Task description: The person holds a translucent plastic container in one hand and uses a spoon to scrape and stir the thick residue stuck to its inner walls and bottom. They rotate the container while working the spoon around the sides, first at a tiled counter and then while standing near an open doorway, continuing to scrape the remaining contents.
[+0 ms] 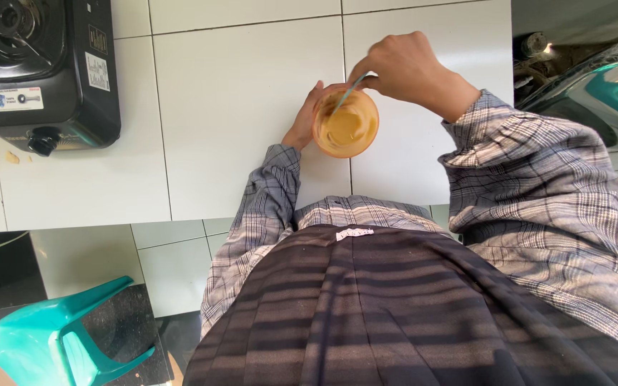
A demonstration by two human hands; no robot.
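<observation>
An orange-tinted clear cup with a light brown creamy drink stands on the white tiled counter. My left hand is wrapped around the cup's left side, gripping it. My right hand is above and right of the cup, fingers pinched on a thin pale blue stirrer whose lower end dips into the drink. Both arms wear grey plaid sleeves.
A black single-burner gas stove sits on the counter at the far left, with small crumbs beside it. A teal plastic stool stands on the floor at lower left. A teal object lies at the right, past the counter edge.
</observation>
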